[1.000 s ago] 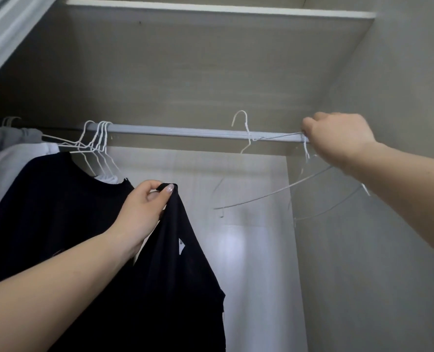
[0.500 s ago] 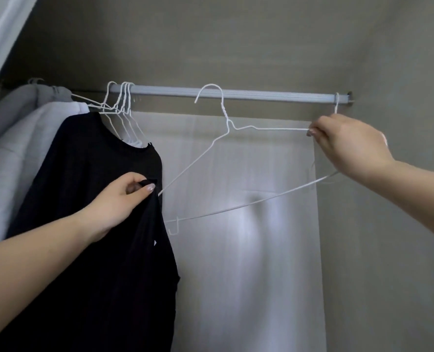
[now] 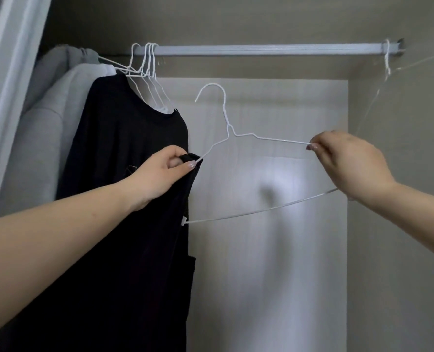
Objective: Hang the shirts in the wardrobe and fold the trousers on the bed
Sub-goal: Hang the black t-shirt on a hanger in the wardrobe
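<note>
A: Where's the shirt?

B: Black shirt [image 3: 124, 250] hangs at seven o'clock, below the rod [image 3: 261, 50]. Left hand [image 3: 157, 174] grips a bunched fold of its top edge, fingers curled tight around the cloth. White wire hanger [image 3: 226, 128] sits dead centre, off the rod, its left arm tip touching the cloth at the left fingers.

A: Right hand?

B: Right hand [image 3: 348, 166], at three o'clock, pinches the hanger's right shoulder wire, fingers closed.

A: How to do it well?

B: My judgement: feed the left arm in through the neck opening, keep the cloth taut, then tilt the other arm in. Avoid stretching the collar.

A: Around it?

B: Another black shirt [image 3: 134, 138] and grey garments [image 3: 58, 102] hang at ten o'clock; a spare hanger [image 3: 387, 59] at one.
</note>
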A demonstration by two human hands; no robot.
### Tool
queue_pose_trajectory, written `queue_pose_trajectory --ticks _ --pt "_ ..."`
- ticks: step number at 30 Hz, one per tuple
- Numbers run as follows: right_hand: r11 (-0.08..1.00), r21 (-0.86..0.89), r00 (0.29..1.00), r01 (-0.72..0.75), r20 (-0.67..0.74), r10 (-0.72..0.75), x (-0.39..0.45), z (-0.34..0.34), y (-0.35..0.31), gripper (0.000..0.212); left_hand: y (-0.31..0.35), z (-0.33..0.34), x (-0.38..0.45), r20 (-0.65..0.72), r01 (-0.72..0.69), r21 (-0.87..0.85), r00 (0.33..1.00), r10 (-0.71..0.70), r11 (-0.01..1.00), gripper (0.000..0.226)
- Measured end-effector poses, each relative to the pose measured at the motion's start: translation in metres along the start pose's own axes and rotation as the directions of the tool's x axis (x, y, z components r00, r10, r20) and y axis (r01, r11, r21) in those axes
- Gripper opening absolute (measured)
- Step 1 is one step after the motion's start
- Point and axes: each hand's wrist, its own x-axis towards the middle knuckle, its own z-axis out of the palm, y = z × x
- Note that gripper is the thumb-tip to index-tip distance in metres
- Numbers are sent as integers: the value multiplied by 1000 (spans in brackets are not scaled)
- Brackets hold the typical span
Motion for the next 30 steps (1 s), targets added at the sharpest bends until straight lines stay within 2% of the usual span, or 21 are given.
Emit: queue_pose_trajectory --ticks 7,10,12,14,15,17,18,19,21,23,24,26,30 --pt "999 -13 998 37 43 -37 -23 10 -10 27 -8 12 -6 24 64 27 998 -65 998 17" --pt "999 15 998 46 31 -46 -23 13 -10 24 -13 22 -8 -19 96 52 995 -95 994 19" --pt "991 -4 991 133 -4 -133 -26 14 -13 28 -12 31 -12 -34 73 84 997 -71 994 14" --pt "925 -106 930 366 1 -368 -36 14 -22 39 -14 38 -16 -42 83 71 996 -80 994 16" --pt "857 -109 863 503 17 -505 -43 15 -30 40 -16 40 -16 -61 101 55 993 -98 993 19" --pt "729 45 728 683 34 -684 -68 21 -56 35 -20 43 -17 -108 143 20 984 -140 990 21" --pt "691 146 693 708 51 -720 -85 27 -69 33 -23 44 -18 -126 157 -4 980 -157 988 22" --pt "681 232 683 695 85 -726 -102 33 -82 32 -24 45 -19 -141 164 -28 976 -167 986 22" --pt "744 383 722 547 234 -652 -132 44 -107 36 -25 48 -21 -166 165 -63 971 -173 984 21" --pt "824 499 768 269 405 -496 -152 54 -128 43 -26 52 -24 -189 156 -102 967 -173 983 19" --pt "822 561 749 99 502 -433 -159 59 -137 47 -26 53 -25 -197 156 -121 964 -178 980 19" --pt "728 664 733 -170 579 -357 -172 68 -154 54 -27 54 -28 -216 167 -142 957 -195 976 19" --pt "595 706 779 -383 593 -202 -190 77 -177 57 -31 54 -35 -288 208 -215 920 -266 954 21"
